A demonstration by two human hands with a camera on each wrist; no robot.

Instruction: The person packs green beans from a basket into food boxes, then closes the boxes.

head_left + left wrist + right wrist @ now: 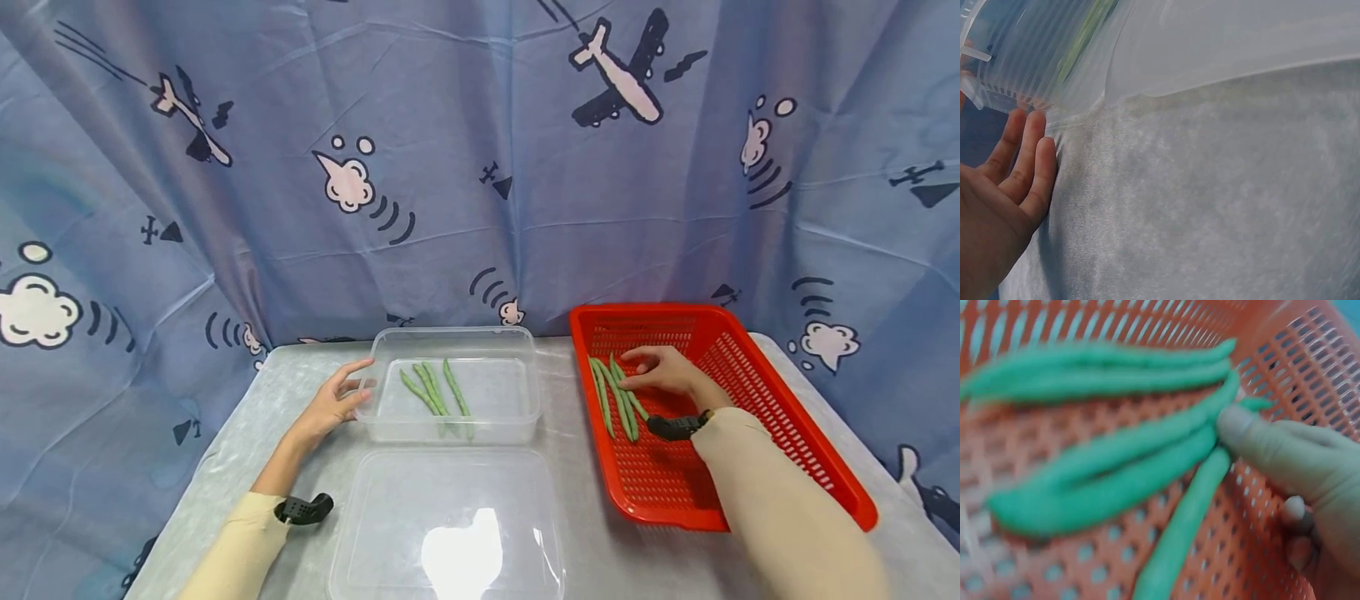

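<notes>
My left hand [339,398], its fingers loosely bent, is at the left wall of a clear plastic container [517,392]. In the left wrist view, the left fingertips [1036,119] are at that wall. Several green beans [432,387] lie inside the container. My right hand [667,373] is inside a red perforated basket [780,400], over more green beans [606,400] along its left side. The right wrist view has the thumb pressed on a green bean [1175,531], pinching it; the other fingertips behind the beans are partly hidden.
A clear plastic lid [450,500] lies flat in front of the container and reflects bright light. The grey-white table [300,475] carries everything. A blue patterned curtain [450,167] hangs behind the table.
</notes>
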